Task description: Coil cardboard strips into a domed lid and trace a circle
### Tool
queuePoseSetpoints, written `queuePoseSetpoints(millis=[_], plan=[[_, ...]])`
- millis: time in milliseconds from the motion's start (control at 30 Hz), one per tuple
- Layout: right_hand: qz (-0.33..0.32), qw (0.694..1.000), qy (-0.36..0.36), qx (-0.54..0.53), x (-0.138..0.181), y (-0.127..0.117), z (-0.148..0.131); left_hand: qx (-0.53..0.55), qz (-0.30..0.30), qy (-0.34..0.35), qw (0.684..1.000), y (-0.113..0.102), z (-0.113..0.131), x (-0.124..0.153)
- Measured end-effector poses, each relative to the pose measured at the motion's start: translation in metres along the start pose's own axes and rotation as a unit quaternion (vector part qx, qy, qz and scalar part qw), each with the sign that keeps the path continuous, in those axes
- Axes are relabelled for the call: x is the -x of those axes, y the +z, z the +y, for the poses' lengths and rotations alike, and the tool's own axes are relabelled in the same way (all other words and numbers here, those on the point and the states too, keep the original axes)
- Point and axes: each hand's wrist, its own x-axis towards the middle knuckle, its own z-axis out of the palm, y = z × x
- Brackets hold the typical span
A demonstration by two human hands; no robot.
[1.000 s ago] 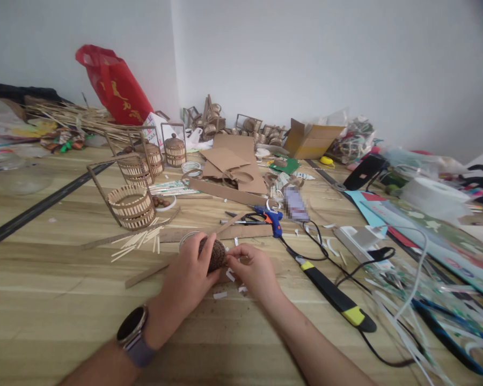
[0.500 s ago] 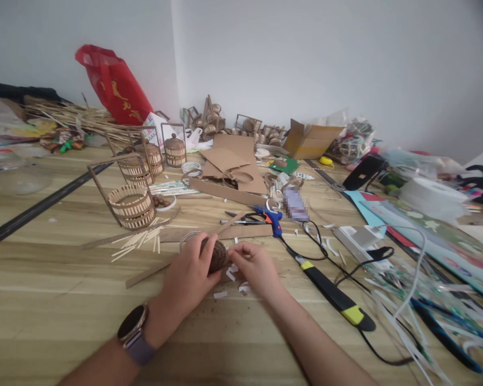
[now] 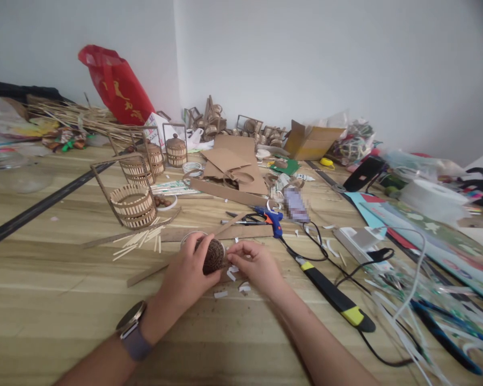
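Note:
My left hand (image 3: 185, 276), with a watch (image 3: 131, 317) on its wrist, is wrapped round a brown coiled disc (image 3: 214, 257) that looks like rolled corrugated cardboard. Its ridged round face shows between thumb and fingers. At the disc's right edge, my right hand (image 3: 258, 267) is closed in a pinch; what sits between those fingertips is too small to name. Part of a white ring (image 3: 188, 236) shows behind the left fingers. Small white paper scraps (image 3: 232, 272) lie just below the right fingertips.
A blue glue gun (image 3: 271, 217) lies beyond my right hand, its cable trailing near a black-and-yellow utility knife (image 3: 334, 295). Thin sticks (image 3: 143, 240) and a handled wooden basket (image 3: 132, 206) are at left. Cardboard sheets (image 3: 235, 155) lie further back; a power strip (image 3: 362, 244) is right.
The disc has turned and shifted slightly left, so more of its coiled face shows. My left hand and wrist have rotated a little; the right hand stays nearly in place, still pinching.

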Motion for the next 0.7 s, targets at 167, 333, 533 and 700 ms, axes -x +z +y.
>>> queuePoseSetpoints(millis=[167,333,533,700], plan=[[0.02,0.993,-0.069,0.099,0.0027,0.0022,-0.0002,0.011,0.001,-0.002,1.0,-0.0022,0.0022,-0.0006],[0.052,0.978,-0.118,0.164,0.0041,0.005,-0.0001,0.017,0.01,0.001,1.0,-0.0047,0.0056,-0.0012],[0.052,0.963,-0.144,0.223,0.0037,0.006,0.0001,0.01,0.007,-0.001,1.0,-0.0044,0.0048,-0.0017],[0.045,0.956,-0.16,0.242,0.0042,0.0067,0.0018,-0.003,0.001,0.011,1.0,-0.0045,0.003,-0.0015]])
